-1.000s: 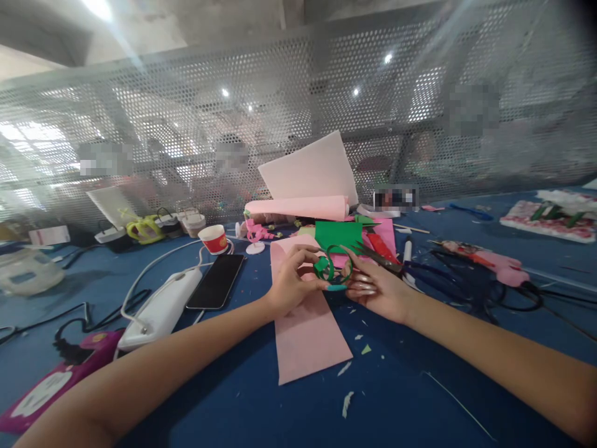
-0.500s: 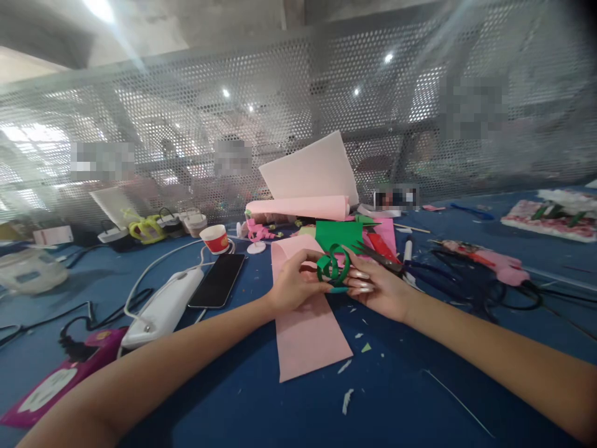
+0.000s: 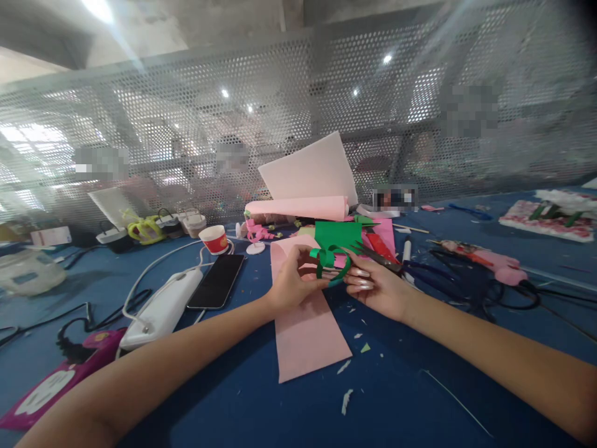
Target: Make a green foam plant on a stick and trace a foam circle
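Note:
A curled green strip [image 3: 346,274], of paper or felt, is looped between my two hands above the blue table. My left hand [image 3: 295,283] pinches the left side of the curl between thumb and fingers. My right hand [image 3: 380,287] has its bent fingers on the right side of the loop. Under my left hand lies a long pink sheet [image 3: 310,342], its far end curling up. Just behind my right hand are scissors [image 3: 373,254] with dark blades; their handles are partly hidden. A flat green sheet [image 3: 338,234] lies beyond the strip.
A black phone [image 3: 217,281], white power strip [image 3: 163,308] and red paper cup [image 3: 214,239] stand left. Behind are a pink roll [image 3: 298,206] and small pink figure [image 3: 255,235]. At right lies a pink glue gun [image 3: 499,264] with cables. Scraps litter the front.
The green strip has turned and its curl has opened wider, one end now sticking out toward the left fingers. Both hands stay nearly in place.

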The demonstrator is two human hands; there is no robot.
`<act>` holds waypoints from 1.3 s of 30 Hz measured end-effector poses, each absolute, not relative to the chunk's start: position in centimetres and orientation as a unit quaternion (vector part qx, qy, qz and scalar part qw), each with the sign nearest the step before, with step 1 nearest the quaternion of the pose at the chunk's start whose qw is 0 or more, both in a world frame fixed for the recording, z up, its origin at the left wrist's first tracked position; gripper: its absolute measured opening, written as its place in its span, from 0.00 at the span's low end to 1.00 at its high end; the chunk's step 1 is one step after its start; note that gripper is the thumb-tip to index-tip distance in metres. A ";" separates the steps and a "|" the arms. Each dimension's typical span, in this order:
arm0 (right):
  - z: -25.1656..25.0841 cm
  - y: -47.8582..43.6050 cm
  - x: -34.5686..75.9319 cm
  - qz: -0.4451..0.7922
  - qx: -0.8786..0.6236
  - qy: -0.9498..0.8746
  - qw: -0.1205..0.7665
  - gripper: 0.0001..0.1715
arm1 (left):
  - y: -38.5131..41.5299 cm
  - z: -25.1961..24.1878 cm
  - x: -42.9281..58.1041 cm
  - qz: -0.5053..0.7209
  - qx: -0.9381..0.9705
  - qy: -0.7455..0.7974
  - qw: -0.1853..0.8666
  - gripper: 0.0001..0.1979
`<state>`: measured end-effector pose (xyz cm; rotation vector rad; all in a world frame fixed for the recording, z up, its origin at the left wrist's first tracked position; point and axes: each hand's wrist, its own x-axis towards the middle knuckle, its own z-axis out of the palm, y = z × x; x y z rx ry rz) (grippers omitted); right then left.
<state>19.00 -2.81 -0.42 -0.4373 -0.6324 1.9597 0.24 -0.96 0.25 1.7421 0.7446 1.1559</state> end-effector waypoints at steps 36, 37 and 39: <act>-0.7 -2.4 19.5 0.853 -0.151 -0.224 0.447 0.17 | -0.7 0.1 -0.1 0.387 0.815 0.274 0.334 0.31; -0.7 -2.4 19.4 0.854 -0.153 -0.225 0.444 0.16 | -0.8 0.2 -0.1 0.386 0.817 0.276 0.329 0.30; -0.8 -2.4 19.4 0.855 -0.158 -0.224 0.440 0.16 | -0.8 0.3 -0.1 0.392 0.817 0.283 0.314 0.28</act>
